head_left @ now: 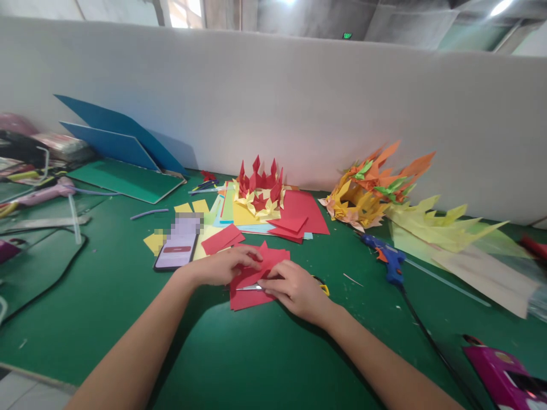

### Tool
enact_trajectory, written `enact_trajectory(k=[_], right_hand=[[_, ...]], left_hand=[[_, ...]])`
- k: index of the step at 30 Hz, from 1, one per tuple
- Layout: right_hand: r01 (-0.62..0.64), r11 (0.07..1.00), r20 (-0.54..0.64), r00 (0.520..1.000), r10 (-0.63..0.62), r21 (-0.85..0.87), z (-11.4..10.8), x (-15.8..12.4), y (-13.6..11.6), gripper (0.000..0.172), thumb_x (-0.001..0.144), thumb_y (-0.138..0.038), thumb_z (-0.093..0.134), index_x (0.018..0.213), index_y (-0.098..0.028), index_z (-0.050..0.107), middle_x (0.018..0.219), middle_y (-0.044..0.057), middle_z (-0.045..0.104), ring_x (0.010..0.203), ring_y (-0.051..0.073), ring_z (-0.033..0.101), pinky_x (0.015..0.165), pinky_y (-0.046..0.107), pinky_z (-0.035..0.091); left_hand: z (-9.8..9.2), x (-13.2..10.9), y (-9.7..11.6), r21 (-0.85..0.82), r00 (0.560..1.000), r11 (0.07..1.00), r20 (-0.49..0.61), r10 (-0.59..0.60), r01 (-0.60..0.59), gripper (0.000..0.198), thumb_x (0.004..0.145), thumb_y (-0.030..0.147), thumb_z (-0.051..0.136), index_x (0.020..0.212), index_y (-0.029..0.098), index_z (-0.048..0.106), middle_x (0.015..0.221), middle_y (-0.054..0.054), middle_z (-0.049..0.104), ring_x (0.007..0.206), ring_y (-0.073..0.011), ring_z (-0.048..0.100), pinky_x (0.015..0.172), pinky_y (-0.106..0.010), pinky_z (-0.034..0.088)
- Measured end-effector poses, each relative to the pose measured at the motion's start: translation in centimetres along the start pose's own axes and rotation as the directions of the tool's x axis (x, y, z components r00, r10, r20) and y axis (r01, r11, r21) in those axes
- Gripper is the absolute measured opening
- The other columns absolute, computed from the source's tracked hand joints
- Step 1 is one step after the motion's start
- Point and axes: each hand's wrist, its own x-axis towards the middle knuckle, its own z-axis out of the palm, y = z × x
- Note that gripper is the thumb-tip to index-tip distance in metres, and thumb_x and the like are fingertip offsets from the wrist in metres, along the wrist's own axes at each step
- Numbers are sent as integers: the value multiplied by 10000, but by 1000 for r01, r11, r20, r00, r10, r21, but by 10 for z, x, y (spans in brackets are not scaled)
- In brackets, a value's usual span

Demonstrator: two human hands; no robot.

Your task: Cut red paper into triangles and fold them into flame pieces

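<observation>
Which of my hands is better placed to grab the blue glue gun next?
Probably your right hand: the blue glue gun lies nearer it, though that hand touches scissors. Your left hand is farther off, at the red paper.

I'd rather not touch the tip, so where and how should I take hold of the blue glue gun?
Probably by the handle of the glue gun, coming from the near side with your right hand. It seems to lie flat, handle toward you, cord running from the handle's end, while the nozzle points left and away.
</observation>
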Motion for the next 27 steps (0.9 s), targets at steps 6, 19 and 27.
enact_trajectory(k=[6,19,27], right_hand=[[-8,1000,-7,1000,8,-25,4,2,-2,199,901,-225,498,963,-199,685,825,73,634,749,175,532,658,303,431],[43,991,-3,999,-43,126,-18,-14,10,206,898,-199,498,1012,-216,669,852,65,637,786,170,555,681,307,465],[-220,974,-298,935,194,-55,-27,-24,35,246,915,-217,449,1066,-235,643,862,75,625,810,207,567,713,366,480]], left_hand=[[-2,1,2,4,1000,1000,22,-19,19,579,689,-39,406,1110,280,640,1319,-29,510,1256,-229,414,1017,-408,374],[1,0,3,-44,999,999,-37,1,-2,427,740,22,434,1035,249,644,1272,-31,540,1243,-204,422,1019,-385,361],[9,6,18,43,978,992,-180,-107,116,340,713,362,684,976,194,548,1006,-54,541,924,-218,546,792,-347,467]])
